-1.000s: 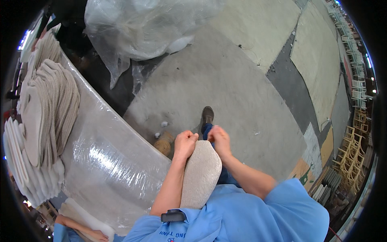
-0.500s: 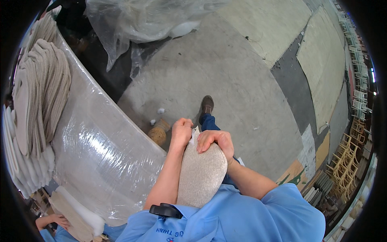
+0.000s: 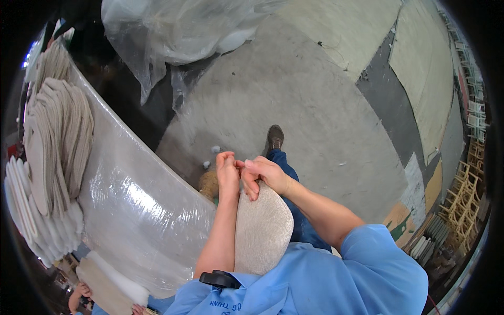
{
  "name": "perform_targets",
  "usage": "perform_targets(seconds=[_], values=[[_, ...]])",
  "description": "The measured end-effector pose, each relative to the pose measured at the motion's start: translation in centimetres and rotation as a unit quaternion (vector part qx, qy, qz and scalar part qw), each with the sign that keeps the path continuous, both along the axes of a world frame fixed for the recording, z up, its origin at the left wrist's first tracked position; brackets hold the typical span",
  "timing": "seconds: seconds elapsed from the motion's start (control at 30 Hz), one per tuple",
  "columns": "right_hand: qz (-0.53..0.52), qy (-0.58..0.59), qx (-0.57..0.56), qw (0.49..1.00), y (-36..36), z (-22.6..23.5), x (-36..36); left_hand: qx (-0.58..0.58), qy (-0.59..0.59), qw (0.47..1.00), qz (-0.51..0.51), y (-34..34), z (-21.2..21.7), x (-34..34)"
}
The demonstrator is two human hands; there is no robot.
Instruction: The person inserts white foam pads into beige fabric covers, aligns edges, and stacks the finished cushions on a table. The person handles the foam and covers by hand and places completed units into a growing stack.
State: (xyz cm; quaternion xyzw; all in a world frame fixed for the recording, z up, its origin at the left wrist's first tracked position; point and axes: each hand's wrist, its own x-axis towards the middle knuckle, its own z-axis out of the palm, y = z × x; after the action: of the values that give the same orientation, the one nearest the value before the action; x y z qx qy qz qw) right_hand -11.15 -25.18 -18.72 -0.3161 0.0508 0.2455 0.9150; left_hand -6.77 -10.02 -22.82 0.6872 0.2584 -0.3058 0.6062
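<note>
A beige, rounded cushion (image 3: 264, 228) in ribbed fabric leans against the front of my body, its wide end toward me. My left hand (image 3: 227, 174) is closed at the cushion's far left corner, fingertips pinched together. What they pinch is too small to make out. My right hand (image 3: 266, 174) bends over the far end from the right, its thumb and forefinger meeting the left fingertips. Its other fingers curl down against the cushion's edge. The hands hide the cushion's far tip.
At left stands a plastic-wrapped table (image 3: 142, 210) carrying piled beige covers (image 3: 60, 136) and white padding (image 3: 39, 215). Another person's hand (image 3: 81, 290) holds a beige pad at lower left. Clear plastic sheeting (image 3: 189, 31) lies ahead. Wooden chair frames (image 3: 462, 202) stand at right.
My right hand has slid off the cushion's upper face toward my left hand, and their fingertips now meet. The white scrap at the cushion's tip is now hidden. My view has shifted slightly.
</note>
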Motion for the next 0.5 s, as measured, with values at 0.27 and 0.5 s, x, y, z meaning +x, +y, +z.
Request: perform_targets(seconds=[0.27,0.5], values=[[-0.29,0.09,0.044,0.952,2.0,-1.9,-5.4,-0.023,0.024,0.997,0.066,1.9,1.3,-0.3],[-0.333,-0.009,-0.18,0.926,4.9,1.8,-6.7,-0.029,0.01,0.999,0.035,0.9,1.0,-0.2]])
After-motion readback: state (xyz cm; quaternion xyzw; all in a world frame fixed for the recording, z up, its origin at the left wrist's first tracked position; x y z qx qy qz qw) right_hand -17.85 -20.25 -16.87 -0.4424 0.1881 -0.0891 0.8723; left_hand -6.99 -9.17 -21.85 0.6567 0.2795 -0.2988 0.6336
